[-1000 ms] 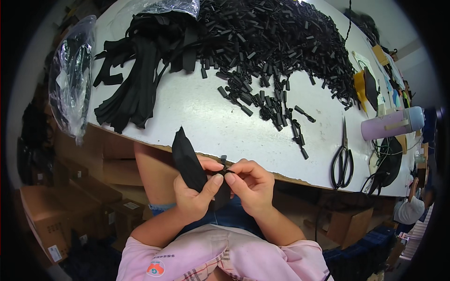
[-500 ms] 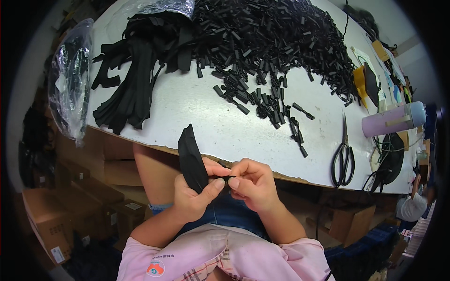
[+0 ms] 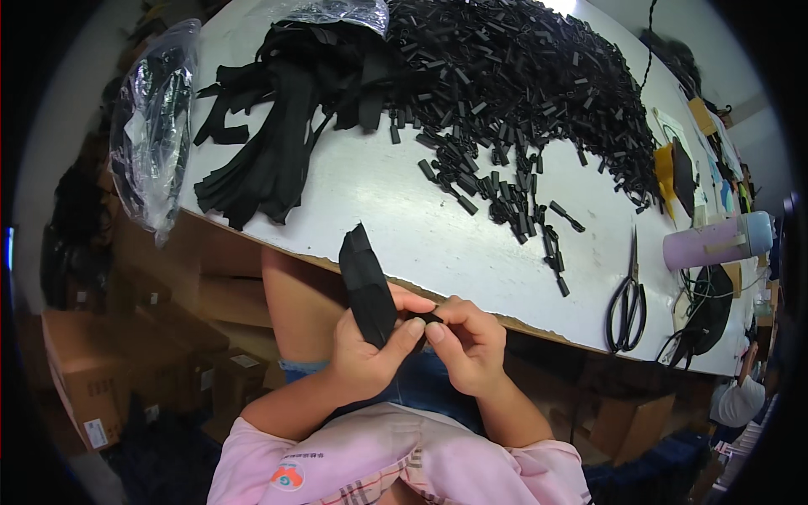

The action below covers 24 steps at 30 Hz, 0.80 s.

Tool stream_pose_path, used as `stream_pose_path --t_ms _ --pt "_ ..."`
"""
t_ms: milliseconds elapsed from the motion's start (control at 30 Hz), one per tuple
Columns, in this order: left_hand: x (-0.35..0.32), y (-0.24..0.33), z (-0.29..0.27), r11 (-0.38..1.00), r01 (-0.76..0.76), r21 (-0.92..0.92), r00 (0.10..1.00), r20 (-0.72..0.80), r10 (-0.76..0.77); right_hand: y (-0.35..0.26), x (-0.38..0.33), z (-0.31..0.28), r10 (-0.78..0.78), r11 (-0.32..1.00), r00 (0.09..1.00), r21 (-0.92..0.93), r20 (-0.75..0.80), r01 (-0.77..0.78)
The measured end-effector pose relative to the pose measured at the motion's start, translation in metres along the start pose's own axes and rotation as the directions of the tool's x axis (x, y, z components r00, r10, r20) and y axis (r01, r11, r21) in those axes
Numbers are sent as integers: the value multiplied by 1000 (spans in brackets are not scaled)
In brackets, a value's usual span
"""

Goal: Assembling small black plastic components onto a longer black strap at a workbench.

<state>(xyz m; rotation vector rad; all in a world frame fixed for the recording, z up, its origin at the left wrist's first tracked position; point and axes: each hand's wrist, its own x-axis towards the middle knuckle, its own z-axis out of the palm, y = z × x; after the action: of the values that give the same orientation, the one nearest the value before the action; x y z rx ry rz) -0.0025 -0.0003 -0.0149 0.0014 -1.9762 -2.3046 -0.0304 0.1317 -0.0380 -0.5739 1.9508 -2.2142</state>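
Observation:
My left hand (image 3: 369,353) is closed on a folded black fabric strip, which looks like a zipper (image 3: 368,290); its upper end sticks up past the table's front edge. Thumb to thumb with it, my right hand (image 3: 473,347) pinches a small black piece, probably a zipper pull (image 3: 431,319). Fingers cover most of that piece, and how it joins the zipper cannot be made out. Both hands are above my lap. Beyond them on the white table (image 3: 353,194) lie several loose black zipper pulls (image 3: 511,210), trailing from a large heap (image 3: 522,84).
A bundle of black zippers (image 3: 269,160) lies at the left beside a clear plastic bag (image 3: 156,143). Black-handled scissors (image 3: 627,311) and a lilac bottle (image 3: 715,241) lie at the right. Cardboard boxes (image 3: 93,370) stand below on the left. Another person (image 3: 739,400) is at far right.
The view has shifted, so the table and hands sit further right in it. Both hands keep their pinch close together; the zipper's upper part has turned slightly.

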Motion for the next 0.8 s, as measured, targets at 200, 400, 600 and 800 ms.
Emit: stream_pose_path --t_ms 200,400,600,800 --pt "0 2 -8 999 9 -36 996 94 -5 0 -4 -1 10 999 998 48 63 -13" --pt "1 3 -13 949 207 -236 975 128 -180 -5 0 -1 -245 945 969 -211 42 249" --pt "-6 3 -13 997 78 -5 993 92 -77 -22 17 -9 118 993 964 -18 238 -117" --pt "9 15 -28 989 108 104 986 -139 -93 -3 5 4 146 864 865 -487 480 125"
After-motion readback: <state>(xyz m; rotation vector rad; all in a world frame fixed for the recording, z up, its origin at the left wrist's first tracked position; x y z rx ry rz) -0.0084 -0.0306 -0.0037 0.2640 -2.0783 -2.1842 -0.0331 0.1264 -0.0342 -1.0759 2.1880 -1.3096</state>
